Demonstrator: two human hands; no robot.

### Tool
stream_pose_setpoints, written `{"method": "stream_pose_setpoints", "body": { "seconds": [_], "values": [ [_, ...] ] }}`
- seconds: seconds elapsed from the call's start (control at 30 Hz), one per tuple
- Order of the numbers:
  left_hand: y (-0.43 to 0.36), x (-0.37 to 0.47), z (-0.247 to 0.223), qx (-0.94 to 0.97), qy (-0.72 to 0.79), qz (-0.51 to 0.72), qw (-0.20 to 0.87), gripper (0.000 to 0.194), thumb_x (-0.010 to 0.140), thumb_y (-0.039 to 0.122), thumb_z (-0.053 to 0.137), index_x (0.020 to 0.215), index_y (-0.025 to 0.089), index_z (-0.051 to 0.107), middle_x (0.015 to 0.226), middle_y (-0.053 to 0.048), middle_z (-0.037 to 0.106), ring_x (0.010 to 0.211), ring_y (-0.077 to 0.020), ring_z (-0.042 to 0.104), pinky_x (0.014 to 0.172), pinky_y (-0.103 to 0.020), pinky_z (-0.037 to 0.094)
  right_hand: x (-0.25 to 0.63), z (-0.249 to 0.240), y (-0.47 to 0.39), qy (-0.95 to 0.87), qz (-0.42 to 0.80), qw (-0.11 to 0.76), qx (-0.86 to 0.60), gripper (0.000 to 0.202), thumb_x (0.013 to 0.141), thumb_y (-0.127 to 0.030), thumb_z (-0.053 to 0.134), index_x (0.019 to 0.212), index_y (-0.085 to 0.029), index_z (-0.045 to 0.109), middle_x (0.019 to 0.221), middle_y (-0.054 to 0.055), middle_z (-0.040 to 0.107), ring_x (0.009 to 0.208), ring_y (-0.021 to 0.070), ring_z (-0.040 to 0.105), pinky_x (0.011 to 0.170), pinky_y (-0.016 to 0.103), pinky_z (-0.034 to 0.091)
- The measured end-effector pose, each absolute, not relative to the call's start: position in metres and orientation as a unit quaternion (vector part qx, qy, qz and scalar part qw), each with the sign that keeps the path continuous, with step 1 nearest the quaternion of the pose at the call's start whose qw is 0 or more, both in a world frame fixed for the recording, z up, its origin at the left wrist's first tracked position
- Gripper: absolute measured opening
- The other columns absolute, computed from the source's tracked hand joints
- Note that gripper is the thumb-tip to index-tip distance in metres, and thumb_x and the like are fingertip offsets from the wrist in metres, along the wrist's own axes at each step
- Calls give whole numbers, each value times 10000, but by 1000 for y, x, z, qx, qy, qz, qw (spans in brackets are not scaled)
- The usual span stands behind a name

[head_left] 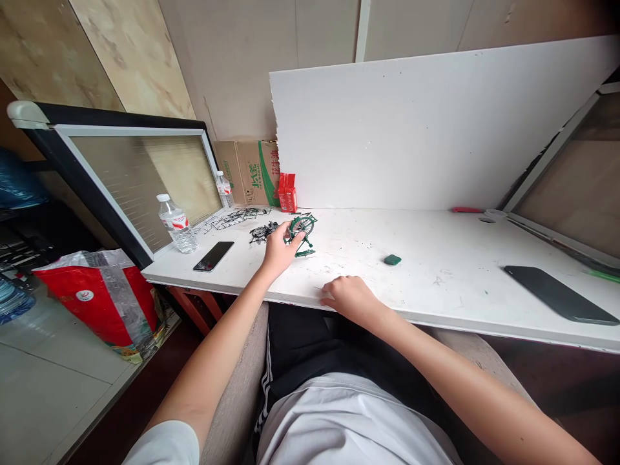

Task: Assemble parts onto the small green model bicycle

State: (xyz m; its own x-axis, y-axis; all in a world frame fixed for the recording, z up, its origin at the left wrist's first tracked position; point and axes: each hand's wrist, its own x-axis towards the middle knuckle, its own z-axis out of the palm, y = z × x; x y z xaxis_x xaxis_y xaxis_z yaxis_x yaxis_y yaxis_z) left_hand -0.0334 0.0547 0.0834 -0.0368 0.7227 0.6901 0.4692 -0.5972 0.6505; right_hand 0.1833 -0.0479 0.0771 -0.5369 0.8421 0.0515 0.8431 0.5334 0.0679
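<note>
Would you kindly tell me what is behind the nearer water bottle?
Behind the nearer bottle stands the framed divider; whatever the bottle's label and cap cover cannot be seen.

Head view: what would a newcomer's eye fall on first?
Probably the big white board, standing along the back of the table. Next, the green model with its spoked wheel, held in the left hand above the table. Then the bright red bag, low at the far left.

Clear bottle [178, 225] near glossy phone [213, 256]; red box [287, 196] by cardboard carton [252, 171].
</note>
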Motion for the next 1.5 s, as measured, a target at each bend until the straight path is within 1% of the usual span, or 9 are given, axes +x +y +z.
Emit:
{"method": "stream_pose_setpoints", "body": {
  "seconds": [0.23,0.47,0.6,0.73,0.83,1.0,1.13,1.23,1.5],
  "values": [
    [55,-37,84,690,445,557,128,310,931,404,739,1155,189,735,1079,-102,779,938,-247,694,891,-359,543,172,72,-60,-849,-40,12,-527,256,1002,-125,572,860,-170,781,866,126,789,807,256,749,648,305,415],
    [49,-36,90,690,442,557,136,262,922,381,742,1092,183,733,1008,-77,771,877,-219,677,822,-317,517,171,67,-64,-859,-80,-14,-505,265,900,33,538,958,-136,734,820,134,763,756,253,742,617,300,381],
    [46,-34,93,698,440,548,139,268,924,371,742,1113,181,735,993,-71,767,858,-211,659,805,-314,506,184,78,-58,-874,34,44,-483,155,994,-162,577,974,-180,730,859,88,766,721,204,697,639,281,394],
    [43,-31,95,705,419,553,145,237,936,362,730,1084,178,741,1004,-74,766,855,-204,656,814,-315,514,209,100,-46,-873,170,134,-436,148,997,-211,541,975,-211,687,851,34,721,689,159,605,651,265,413],
    [40,-28,96,699,419,562,143,220,934,351,732,1066,176,750,978,-74,766,857,-208,663,817,-318,525,222,113,-37,-866,217,196,-405,137,1003,-287,562,979,-211,674,1001,54,724,766,162,600,717,281,451],
    [35,-20,96,687,402,573,194,243,946,357,724,1094,169,764,1024,-87,789,920,-222,713,851,-322,552,217,117,-18,-826,293,297,-379,334,1047,-541,552,1036,-225,660,971,37,687,758,156,539,717,296,444],
    [28,-13,96,700,375,569,216,223,937,317,728,1098,168,771,1073,-89,797,970,-220,719,927,-329,556,207,111,-2,-771,361,373,-370,451,1000,-661,592,992,-214,647,870,20,636,690,134,476,631,277,392],
    [21,-7,98,705,360,566,230,218,932,290,726,1108,170,771,1089,-87,796,999,-223,714,961,-331,547,209,106,0,-752,374,393,-375,488,960,-694,634,977,-207,660,848,21,631,648,122,440,574,268,351],
    [0,5,107,731,353,535,233,222,933,333,735,1075,169,778,1020,-66,791,936,-214,696,865,-303,533,223,111,-6,-747,356,434,-356,400,978,-612,655,958,-213,657,934,41,657,719,131,494,620,266,406]
  ]
}}
